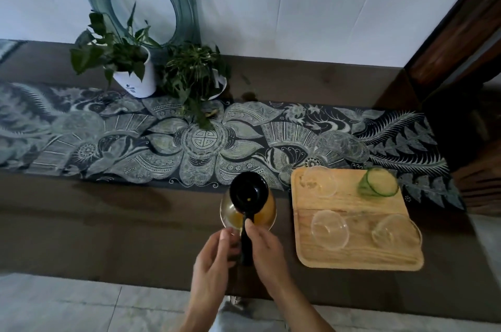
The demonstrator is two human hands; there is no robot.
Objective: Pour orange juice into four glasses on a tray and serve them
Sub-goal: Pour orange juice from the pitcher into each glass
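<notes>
Dark wooden table (108, 237), tiled floor (81, 304) at bottom edge. Lower centre: left hand (214, 258) and right hand (267, 247), both curled round black handle of juice jug (248, 196) (lid on, orange juice inside). Just right: wooden tray (349, 255) with three clear glasses (329, 228), one green glass (378, 182). Farther up: patterned runner (203, 142), potted plants (135, 71) upper left.

A white-potted plant (137, 79) and a bushier plant (193, 71) stand between a teal ornament (187, 1) and a patterned runner (189, 142).

Right of the right hand (267, 247), one tray (352, 258), three clear glasses (329, 228) and one green glass (378, 182) are counted; beyond it, one jug (248, 192) and two potted plants (137, 79).
</notes>
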